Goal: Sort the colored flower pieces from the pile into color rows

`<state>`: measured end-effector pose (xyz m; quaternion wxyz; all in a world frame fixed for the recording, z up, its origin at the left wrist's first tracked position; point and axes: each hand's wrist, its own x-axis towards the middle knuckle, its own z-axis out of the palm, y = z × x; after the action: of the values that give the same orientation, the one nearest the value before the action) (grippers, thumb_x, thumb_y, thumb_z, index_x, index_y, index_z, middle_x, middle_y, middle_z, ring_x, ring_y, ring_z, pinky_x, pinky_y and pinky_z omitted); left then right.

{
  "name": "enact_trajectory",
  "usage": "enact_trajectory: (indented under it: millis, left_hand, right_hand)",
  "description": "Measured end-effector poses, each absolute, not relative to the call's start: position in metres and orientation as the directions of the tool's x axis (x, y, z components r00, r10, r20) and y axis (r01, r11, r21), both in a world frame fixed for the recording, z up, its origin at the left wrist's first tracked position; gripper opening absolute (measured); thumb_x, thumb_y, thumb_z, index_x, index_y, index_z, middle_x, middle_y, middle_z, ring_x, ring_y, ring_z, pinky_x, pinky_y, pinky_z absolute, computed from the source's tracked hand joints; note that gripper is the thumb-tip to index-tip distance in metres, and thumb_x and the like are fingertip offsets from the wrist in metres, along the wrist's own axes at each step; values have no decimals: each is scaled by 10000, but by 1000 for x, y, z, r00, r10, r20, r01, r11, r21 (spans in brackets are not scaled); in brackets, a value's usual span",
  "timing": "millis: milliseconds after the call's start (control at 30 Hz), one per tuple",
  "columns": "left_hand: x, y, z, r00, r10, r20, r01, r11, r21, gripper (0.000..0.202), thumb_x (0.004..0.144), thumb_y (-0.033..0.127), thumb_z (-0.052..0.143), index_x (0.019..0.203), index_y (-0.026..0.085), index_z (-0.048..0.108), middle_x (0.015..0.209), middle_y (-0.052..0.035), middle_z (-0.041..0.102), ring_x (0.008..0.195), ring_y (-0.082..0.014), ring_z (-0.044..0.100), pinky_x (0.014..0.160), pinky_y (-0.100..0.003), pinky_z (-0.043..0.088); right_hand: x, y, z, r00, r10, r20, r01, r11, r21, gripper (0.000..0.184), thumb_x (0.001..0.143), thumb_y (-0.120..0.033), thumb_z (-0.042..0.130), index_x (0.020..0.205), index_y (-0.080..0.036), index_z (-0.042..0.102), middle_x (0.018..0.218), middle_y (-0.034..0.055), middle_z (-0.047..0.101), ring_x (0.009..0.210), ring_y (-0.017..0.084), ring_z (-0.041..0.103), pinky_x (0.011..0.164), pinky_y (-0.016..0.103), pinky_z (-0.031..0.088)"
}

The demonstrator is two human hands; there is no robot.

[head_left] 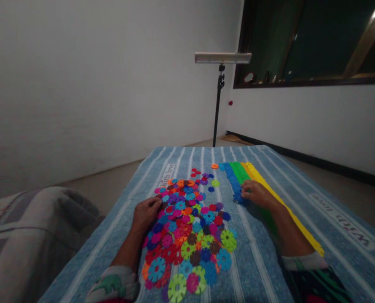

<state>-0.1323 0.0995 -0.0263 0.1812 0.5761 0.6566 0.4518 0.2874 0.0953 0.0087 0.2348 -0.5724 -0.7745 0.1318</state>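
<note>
A heap of flat plastic snowflake discs (190, 229) in many colours lies on a blue striped towel (263, 269). My left hand (146, 213) rests at the heap's left edge, fingers curled against the discs. My right hand (257, 193) sits at the near end of the blue row (233, 179), fingertips pinched on a blue disc there. Beside the blue row lie a green row (240, 170) and a long yellow row (276, 198), all laid side by side running away from me. My right forearm covers part of the green row.
A lamp stand (218, 101) with a flat light bar stands on the floor beyond the towel. A folded grey blanket (32, 235) lies at the left. White walls close in behind, with a dark window (307, 42) at the upper right.
</note>
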Motion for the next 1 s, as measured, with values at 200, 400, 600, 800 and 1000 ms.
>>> enact_trajectory:
  millis: [200, 400, 600, 800, 1000]
  left_hand:
    - [-136, 100, -29, -239, 941, 239, 588, -55, 807, 319, 590, 503, 628, 685, 227, 755, 830, -34, 787, 828, -276, 709, 771, -309, 550]
    - [-136, 102, -31, -232, 945, 229, 590, -50, 806, 311, 601, 500, 614, 673, 229, 747, 807, -22, 780, 822, -267, 705, 779, -307, 540]
    - [-133, 100, -31, -239, 947, 216, 583, -37, 811, 316, 610, 482, 604, 682, 210, 748, 879, -46, 785, 881, -285, 707, 819, -332, 529]
    - [-132, 98, -32, -240, 949, 205, 536, -46, 843, 308, 615, 467, 601, 682, 205, 750, 937, -55, 785, 979, -297, 698, 885, -340, 519]
    - [-133, 97, -35, -225, 953, 202, 533, -53, 844, 328, 626, 479, 589, 687, 197, 744, 821, -38, 780, 903, -283, 704, 834, -335, 524]
  right_hand:
    - [301, 92, 11, -233, 969, 85, 897, 248, -366, 145, 691, -96, 648, 582, -184, 684, 728, 27, 693, 760, 172, 633, 702, 245, 435]
    - [300, 95, 5, -158, 986, 43, 939, 164, -302, 123, 678, -107, 668, 586, -183, 699, 684, 45, 691, 707, 176, 629, 640, 250, 398]
    - [288, 96, 3, -166, 981, 99, 944, 188, -270, 151, 792, -194, 611, 755, -202, 757, 847, 78, 726, 891, 208, 651, 766, 271, 429]
    - [217, 98, -6, -363, 912, 191, 879, 404, -254, 214, 890, -209, 539, 972, -173, 734, 1040, 93, 699, 1058, 206, 597, 930, 290, 412]
    - [162, 120, -11, -452, 883, 129, 858, 470, -207, 190, 886, -250, 568, 991, -170, 705, 1191, 136, 626, 1179, 253, 502, 1010, 370, 376]
